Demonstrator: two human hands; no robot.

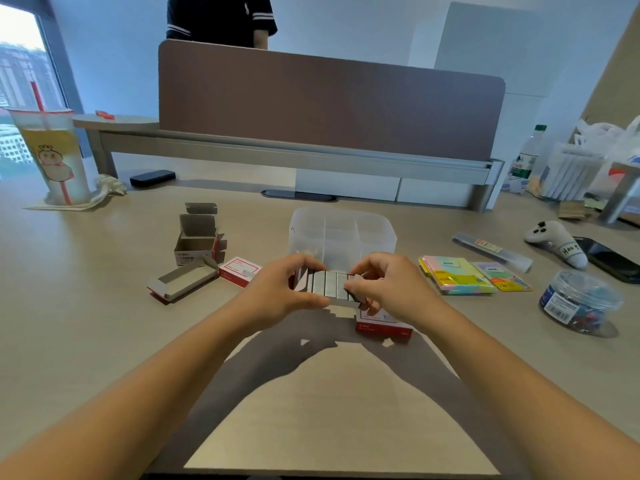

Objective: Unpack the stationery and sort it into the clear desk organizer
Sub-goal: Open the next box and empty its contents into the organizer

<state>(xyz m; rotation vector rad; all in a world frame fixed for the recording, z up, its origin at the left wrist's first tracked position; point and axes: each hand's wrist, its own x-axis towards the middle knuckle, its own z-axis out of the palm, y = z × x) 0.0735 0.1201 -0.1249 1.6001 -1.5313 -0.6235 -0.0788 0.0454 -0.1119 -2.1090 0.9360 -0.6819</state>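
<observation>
Both forearms reach forward over the desk (pixel 104 341), hands meeting just in front of the clear desk organizer (pixel 341 233). The left hand (pixel 277 292) curls its fingers and thumb round the left end of a block of staple strips (pixel 332 287); the right hand (pixel 388 289), wrist bent inward, pinches the block's right end. The block is held above the desk, over what seems to be its red staple box (pixel 382 325). Emptied staple boxes (pixel 194 251) lie to the left, sticky note packs (pixel 457 275) and a jar of clips (pixel 578 301) to the right.
</observation>
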